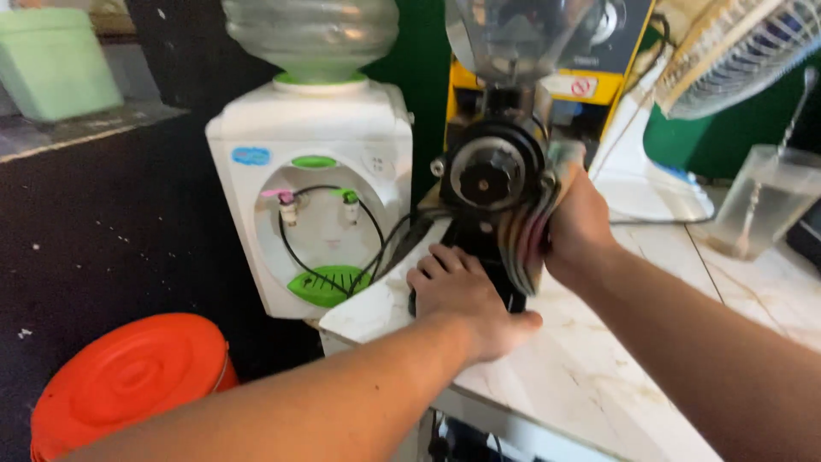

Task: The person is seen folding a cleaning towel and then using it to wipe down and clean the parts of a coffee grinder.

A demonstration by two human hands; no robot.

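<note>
1. Counter (599, 376): a pale marbled slab is running from lower centre toward the right edge and is carrying the machine and both hands. Its near corner is lying just beside the water dispenser.
2. Water dispenser (312, 197): a white unit with a clear bottle on top is standing to the left of the counter, and a black cable is looping across its tap recess. An orange bucket lid (128, 376) is sitting below it on the dark floor.
3. Grinder (496, 162): a black machine with a clear hopper is standing upright at the counter's left edge, its long axis vertical and its round front facing the camera. It is lying directly between the two hands, left hand at the base and right hand at the body.
4. Fan (744, 51) and clear cup (765, 205): the fan is hanging in the upper right corner; the cup, holding liquid and a stirrer, is resting well apart on the right.
5. Right hand (577, 227): its grip is pressing a folded striped cloth (526, 231) against the grinder's right side. The fingers are hidden behind the cloth, so how tightly they are curling cannot be told.
6. Left hand (466, 295): its grip is lying spread, palm down, fingers touching the foot of the grinder. It is the lower and nearer hand.
</note>
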